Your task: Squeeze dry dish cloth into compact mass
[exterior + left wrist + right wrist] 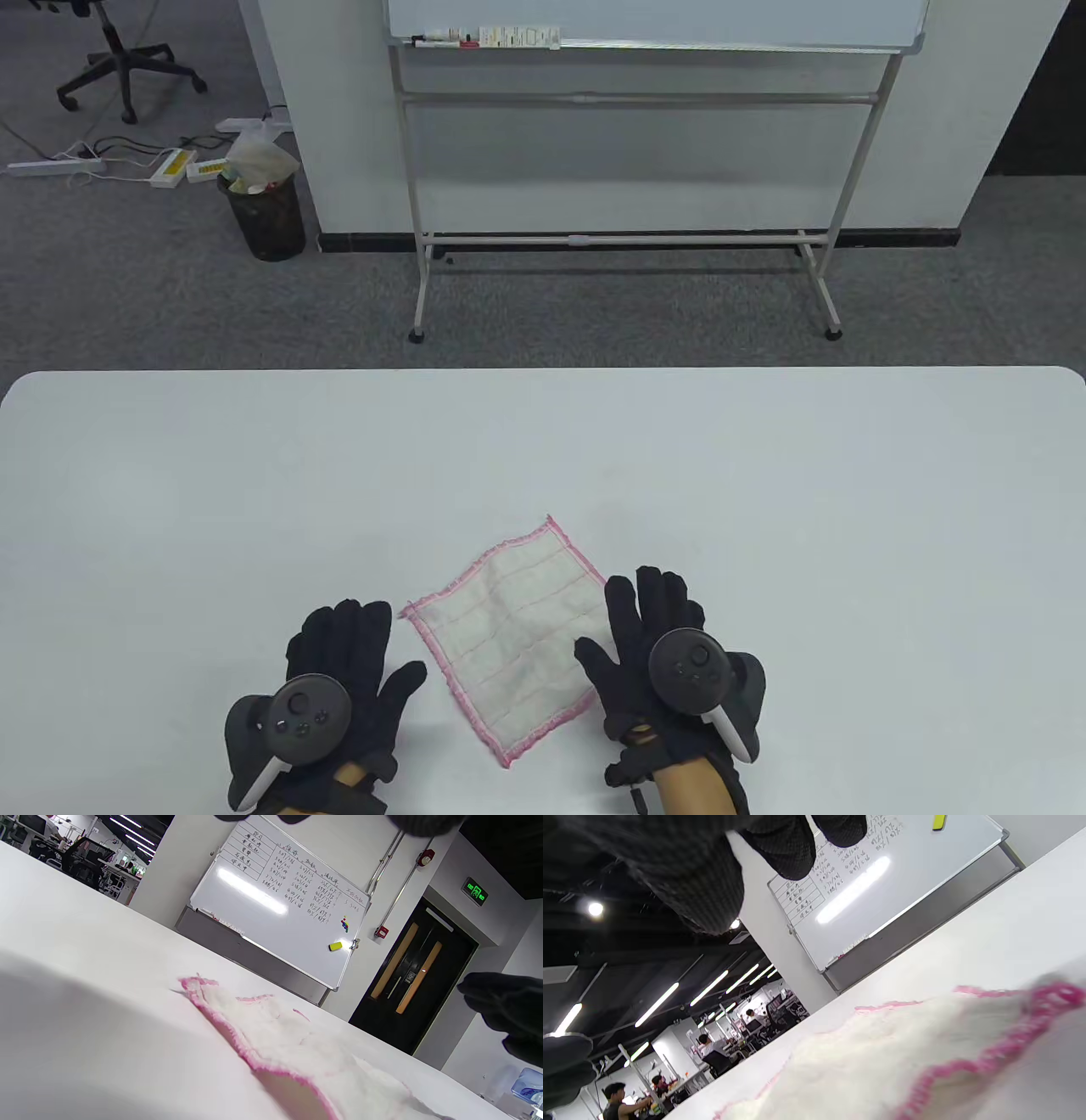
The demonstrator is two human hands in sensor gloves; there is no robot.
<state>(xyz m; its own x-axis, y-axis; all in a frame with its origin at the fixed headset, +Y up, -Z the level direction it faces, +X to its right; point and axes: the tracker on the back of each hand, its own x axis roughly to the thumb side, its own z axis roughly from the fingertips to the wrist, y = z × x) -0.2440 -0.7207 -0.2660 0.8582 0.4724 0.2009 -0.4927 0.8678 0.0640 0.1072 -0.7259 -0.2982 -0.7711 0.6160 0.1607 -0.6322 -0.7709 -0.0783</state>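
A white dish cloth (509, 632) with a pink hem lies spread flat on the white table (764, 475), near the front edge. My left hand (373, 654) is just left of the cloth with fingers spread, apart from it and holding nothing. My right hand (619, 620) is open at the cloth's right side, and its thumb and palm overlap the right corner. I cannot tell whether it presses down. The left wrist view shows the cloth (297, 1043) lying low, with the right hand (505, 1010) beyond it. The right wrist view shows the cloth (882, 1043) under my raised fingers (780, 844).
A whiteboard on a metal stand (628, 238) stands on the carpet beyond the table's far edge. A black waste bin (263, 216) and an office chair (127, 59) are at the far left. The table's front edge runs just under my wrists.
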